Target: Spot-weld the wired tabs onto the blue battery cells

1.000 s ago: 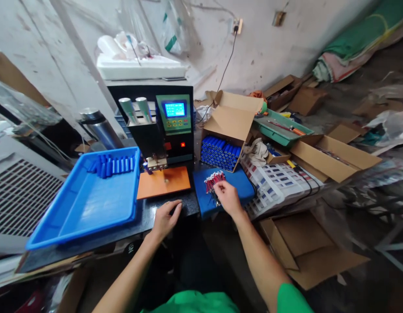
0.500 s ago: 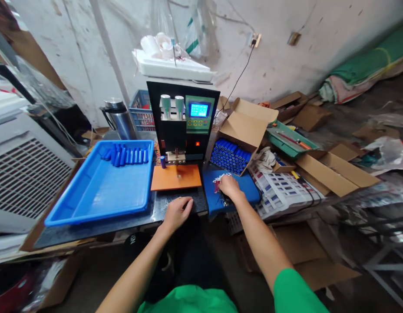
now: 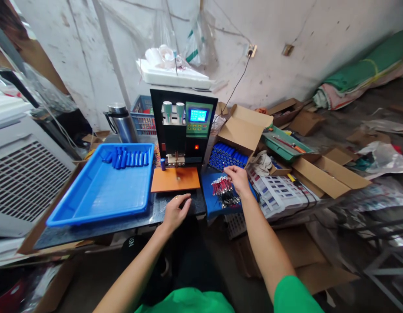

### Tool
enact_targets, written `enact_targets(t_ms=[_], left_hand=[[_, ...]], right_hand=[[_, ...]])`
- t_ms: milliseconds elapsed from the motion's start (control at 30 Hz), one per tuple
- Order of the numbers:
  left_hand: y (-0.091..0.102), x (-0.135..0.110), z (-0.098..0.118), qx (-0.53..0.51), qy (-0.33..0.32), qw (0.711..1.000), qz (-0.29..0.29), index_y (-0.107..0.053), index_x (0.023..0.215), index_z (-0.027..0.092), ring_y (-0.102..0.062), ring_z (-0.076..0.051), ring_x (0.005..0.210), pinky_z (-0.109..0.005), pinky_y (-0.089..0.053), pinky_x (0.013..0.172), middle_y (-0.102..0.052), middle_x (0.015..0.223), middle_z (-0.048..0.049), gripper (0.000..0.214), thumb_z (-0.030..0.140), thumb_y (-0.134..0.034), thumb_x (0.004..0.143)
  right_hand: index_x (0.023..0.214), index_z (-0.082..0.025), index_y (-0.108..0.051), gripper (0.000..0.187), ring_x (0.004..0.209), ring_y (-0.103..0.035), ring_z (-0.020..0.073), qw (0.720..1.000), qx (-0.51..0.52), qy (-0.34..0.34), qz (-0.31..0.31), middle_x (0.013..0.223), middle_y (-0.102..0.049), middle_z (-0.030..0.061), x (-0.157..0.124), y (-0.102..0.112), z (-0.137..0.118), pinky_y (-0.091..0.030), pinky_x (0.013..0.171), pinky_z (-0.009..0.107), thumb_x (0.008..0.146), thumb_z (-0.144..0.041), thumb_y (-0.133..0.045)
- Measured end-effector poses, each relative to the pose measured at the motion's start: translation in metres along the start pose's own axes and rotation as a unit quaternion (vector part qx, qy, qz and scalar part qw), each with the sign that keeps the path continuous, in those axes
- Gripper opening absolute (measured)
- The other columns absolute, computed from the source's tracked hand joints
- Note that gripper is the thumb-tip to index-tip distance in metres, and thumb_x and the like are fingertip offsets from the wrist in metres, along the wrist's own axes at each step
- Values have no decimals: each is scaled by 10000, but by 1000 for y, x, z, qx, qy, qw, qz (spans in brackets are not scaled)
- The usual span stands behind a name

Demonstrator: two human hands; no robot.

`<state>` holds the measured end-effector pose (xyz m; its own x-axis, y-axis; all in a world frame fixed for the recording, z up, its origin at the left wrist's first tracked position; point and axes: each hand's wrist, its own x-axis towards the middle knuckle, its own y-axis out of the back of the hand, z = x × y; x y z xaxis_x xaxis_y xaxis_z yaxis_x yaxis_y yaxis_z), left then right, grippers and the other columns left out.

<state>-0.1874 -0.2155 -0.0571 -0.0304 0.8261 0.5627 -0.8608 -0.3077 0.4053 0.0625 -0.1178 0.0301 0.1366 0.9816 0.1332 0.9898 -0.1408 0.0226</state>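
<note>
My left hand (image 3: 178, 211) rests at the front edge of the dark bench, thumb apart from its loosely bent fingers, with nothing visible in it. Just behind it lies an orange board (image 3: 162, 180) at the foot of a black spot welder (image 3: 206, 150) with a lit screen. A single blue battery cell (image 3: 163, 164) stands upright at the board's back left. My right hand (image 3: 238, 177) is raised over a blue mat (image 3: 212, 210), pinching a thin wire lead (image 3: 224, 166) whose tip barely shows. Below it on the mat is a bundle of red and black wire leads (image 3: 225, 191) with white ends.
To the left sits a blue tray (image 3: 120, 189) with a row of blue cells (image 3: 130, 158). An open carton (image 3: 245, 128) packed with blue cells stands behind the mat. Further right are a green tool tray (image 3: 284, 145) and a white plastic basket (image 3: 276, 191). A steel flask (image 3: 121, 124) stands behind.
My right hand has lifted off the wire bundle, up and to the right, with a wire lead pinched in its fingers. My left hand has stayed almost still. The view has shifted slightly.
</note>
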Motion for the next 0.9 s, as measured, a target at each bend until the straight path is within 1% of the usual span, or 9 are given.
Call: enact_targets(t_ms=[133,233,333,467,600,667,767,833,900], left_hand=[[1,13,33,-82,59,994,38,-708,1043,187,-691,-191,900,-324,-550,832,-740,992,-72,246,357,-630,884],[-2,22,56,-149,126,980,39,-707,1050,180,-691,-195,903,-329,-549,845,-741,1000,-73,298,393,-675,845],[-4,28,67,-215,177,960,31,-714,995,167,-695,-196,861,-327,-548,824,-748,947,-73,318,418,-715,799],[-1,28,68,-272,204,939,53,-719,865,156,-679,-174,744,-294,-538,741,-736,790,-54,300,441,-730,772],[10,25,64,-268,213,937,69,-714,817,157,-648,-157,680,-272,-512,687,-714,727,-36,297,448,-737,760],[16,24,61,-249,215,942,60,-714,793,160,-634,-154,668,-271,-503,677,-704,708,-30,285,443,-732,761],[26,23,56,-210,211,954,35,-706,739,161,-608,-154,650,-272,-490,656,-682,676,-23,273,432,-715,762],[30,22,53,-186,207,960,17,-687,702,161,-594,-155,638,-275,-481,644,-666,656,-21,273,427,-698,765],[33,20,52,-172,206,963,-2,-668,678,161,-580,-152,627,-273,-469,635,-649,638,-18,270,413,-681,775]], right_hand=[[701,-187,-598,326,429,-325,68,989,140,-26,-44,491,-415,-77,-25,-23,-16,-210,402,200,638,-434,-801],[739,-183,-605,326,431,-328,59,977,195,-41,-79,506,-411,-77,-46,-46,-19,-200,387,181,659,-427,-806],[738,-181,-601,322,436,-333,55,967,229,-53,-100,516,-416,-74,-66,-68,-19,-211,388,175,667,-419,-807],[736,-179,-603,320,440,-335,55,958,254,-63,-113,507,-428,-72,-81,-88,-13,-228,394,175,672,-419,-803],[763,-186,-608,320,447,-367,65,962,231,-61,-136,543,-477,-61,-87,-95,-6,-283,412,193,698,-448,-780],[800,-187,-633,312,499,-448,84,971,180,-36,-154,645,-563,-29,-88,-95,-3,-367,463,214,699,-449,-769],[811,-193,-656,294,646,-569,142,977,101,9,-186,760,-633,6,-90,-95,0,-478,611,263,702,-452,-742],[783,-199,-654,275,706,-601,173,975,72,23,-208,753,-647,14,-91,-95,1,-502,685,293,720,-460,-714],[760,-202,-654,265,719,-615,188,973,56,28,-221,746,-660,20,-93,-96,2,-506,713,309,736,-463,-692]])
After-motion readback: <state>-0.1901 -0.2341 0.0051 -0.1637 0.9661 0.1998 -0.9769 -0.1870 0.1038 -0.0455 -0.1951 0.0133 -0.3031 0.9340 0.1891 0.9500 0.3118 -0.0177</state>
